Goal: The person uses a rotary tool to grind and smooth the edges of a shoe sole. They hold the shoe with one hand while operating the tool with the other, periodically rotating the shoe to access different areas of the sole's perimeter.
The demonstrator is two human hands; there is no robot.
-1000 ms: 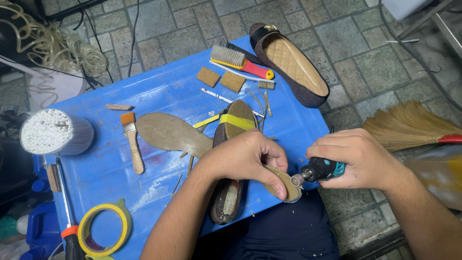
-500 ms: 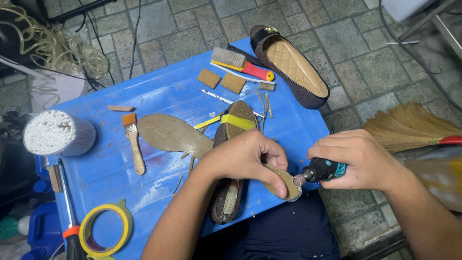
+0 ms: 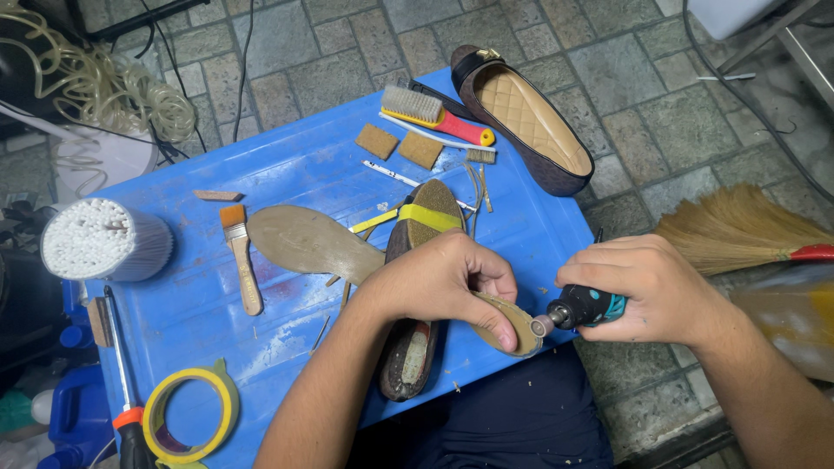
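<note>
Head view: left hand (image 3: 443, 282) pinches a tan sole piece (image 3: 512, 323) at the near right edge of the blue counter (image 3: 295, 165), thumb on top, fingers curled around it. Sole piece overhangs the counter edge, tip out over the person's lap. Right hand (image 3: 647, 287) closed around a rotary tool (image 3: 584, 306), off the counter to the right; tool tip touches the sole piece's outer end. Sandal (image 3: 417, 295) lies under the left hand, yellow strap up top, heel end close to the near edge. Loose insole (image 3: 308, 241) just left of it, flat. Brush (image 3: 239, 256) further left, white cylinder (image 3: 104, 241) at the left edge, tape roll (image 3: 191, 415) at the near left corner. Flat shoe (image 3: 526, 117) hangs off the far right corner. Scrub brush (image 3: 430, 113) and two tan squares (image 3: 400, 145) along the far edge. Open counter in the middle left, between brush and far edge. Broom (image 3: 738, 230) on the floor right of the right hand, near it.
</note>
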